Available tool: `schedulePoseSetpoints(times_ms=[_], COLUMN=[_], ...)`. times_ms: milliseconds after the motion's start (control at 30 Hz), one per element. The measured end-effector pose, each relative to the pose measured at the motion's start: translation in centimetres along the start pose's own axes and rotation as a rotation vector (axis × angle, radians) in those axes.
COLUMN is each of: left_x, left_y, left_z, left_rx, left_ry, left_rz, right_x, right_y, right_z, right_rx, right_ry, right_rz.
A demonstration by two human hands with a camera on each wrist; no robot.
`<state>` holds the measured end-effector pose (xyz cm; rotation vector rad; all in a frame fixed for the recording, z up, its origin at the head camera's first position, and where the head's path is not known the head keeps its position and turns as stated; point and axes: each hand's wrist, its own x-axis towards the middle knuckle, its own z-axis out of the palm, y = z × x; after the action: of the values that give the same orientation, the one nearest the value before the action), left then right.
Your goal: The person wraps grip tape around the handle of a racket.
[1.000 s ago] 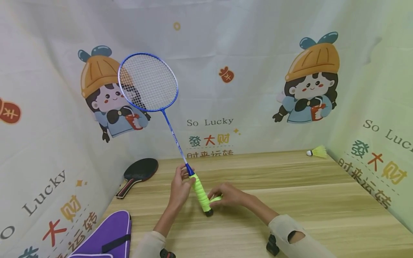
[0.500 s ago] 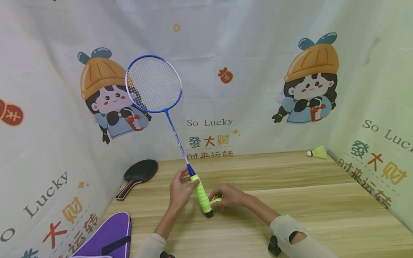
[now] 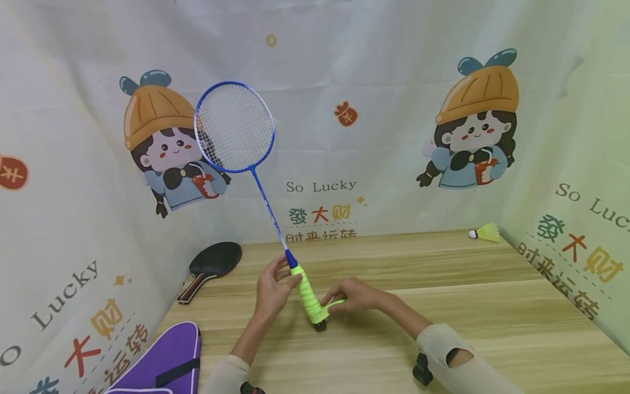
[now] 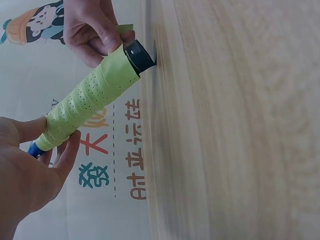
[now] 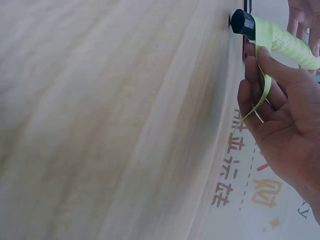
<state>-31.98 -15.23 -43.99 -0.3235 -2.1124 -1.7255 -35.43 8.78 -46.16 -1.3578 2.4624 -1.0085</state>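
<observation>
A blue and white badminton racket leans up and left, its strung head in front of the back cloth. My left hand grips the top of its handle, thumb and fingers on either side, just below the blue cone. Yellow-green perforated overgrip tape covers the handle nearly down to the black butt cap. My right hand, beside the lower handle, pinches the loose tape strip between thumb and fingers. In the right wrist view the strip's tail hangs across the fingers. The butt cap points down at the table.
A black table tennis bat lies at the back left of the wooden table. Nearer sits a purple case with a black strap. A yellow shuttlecock lies at the back right. Printed cloth encloses the table.
The racket head has swung slightly right and more upright. My right hand has moved a little right, and more tape now spans between it and the handle. The left hand keeps its grip.
</observation>
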Motion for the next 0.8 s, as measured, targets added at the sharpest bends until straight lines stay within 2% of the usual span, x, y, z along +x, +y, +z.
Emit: schedulePoseSetpoints(times_ms=[233, 400, 600, 800], left_x=[-0.1, -0.3, -0.4, -0.7], left_y=[0.0, 0.2, 0.5, 0.6], left_z=[-0.1, 0.0, 0.3, 0.9], left_rx=[-0.065, -0.143, -0.097, -0.018], left_ry=[-0.070, -0.096, -0.043, 0.060], left_rz=[0.001, -0.049, -0.068, -0.090], right_x=[0.5, 0.4, 0.3, 0.5], right_y=[-0.3, -0.5, -0.8, -0.7], right_z=[-0.1, 0.0, 0.0, 0.5], right_rx=[0.012, 0.020, -0.003, 0.025], right_ry=[-0.014, -0.032, -0.062, -0.030], right_rz=[0.004, 0.003, -0.031, 0.013])
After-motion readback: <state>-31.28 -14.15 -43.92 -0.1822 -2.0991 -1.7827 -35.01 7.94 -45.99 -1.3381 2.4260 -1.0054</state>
